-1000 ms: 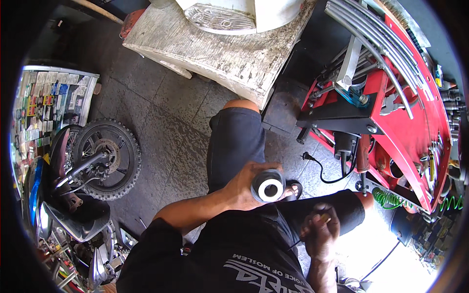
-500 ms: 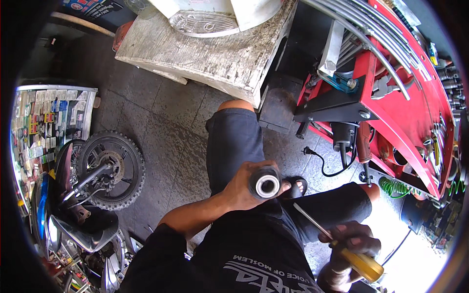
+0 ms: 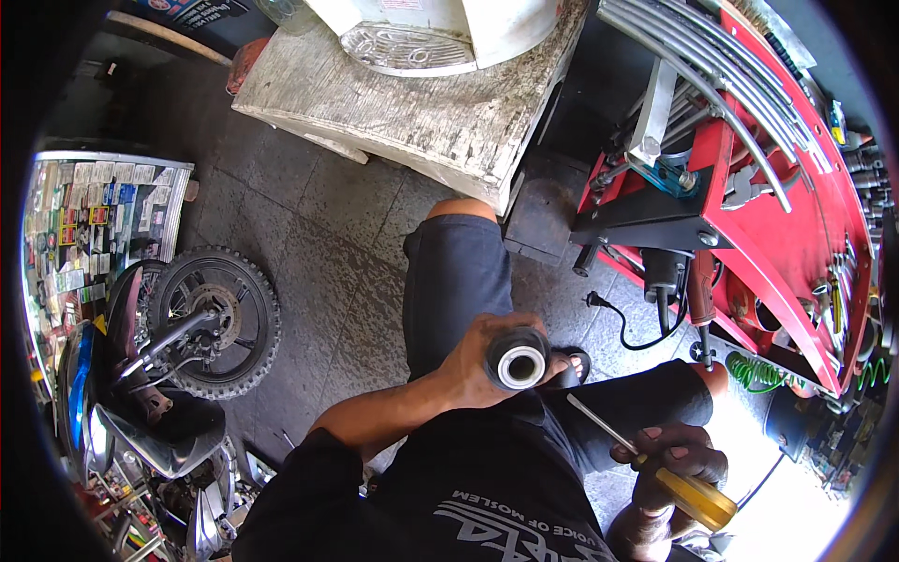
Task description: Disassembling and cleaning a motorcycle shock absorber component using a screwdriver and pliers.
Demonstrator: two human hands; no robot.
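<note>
While the left hand (image 3: 465,370) held a dark cylinder (image 3: 499,352) with a pale metal ring around its open end, its fingers were wrapped snugly about the body, their tips hidden from view. The cylinder was just in front of the person's black shirt (image 3: 403,492), over the lap. To the right, the right hand (image 3: 670,461) had its fingers bent closed around a yellow-handled screwdriver (image 3: 695,496), whose shaft pointed far and left, its tip over the right thigh and apart from the cylinder.

Across the shirt ran white lettering (image 3: 520,525), upside down to the viewer: a small line of capitals, some stripes, and larger stylised characters nearer the lower edge. On the left, behind a motorcycle wheel (image 3: 213,323), a panel (image 3: 94,225) was crowded with small white, yellow, red and blue labels, their print too tiny to read. At the far left, a dark sign (image 3: 211,13) bore pale writing, partly cut off. Far ahead, a white appliance (image 3: 510,28) with a small reddish label stood on a worn wooden table (image 3: 375,112).
</note>
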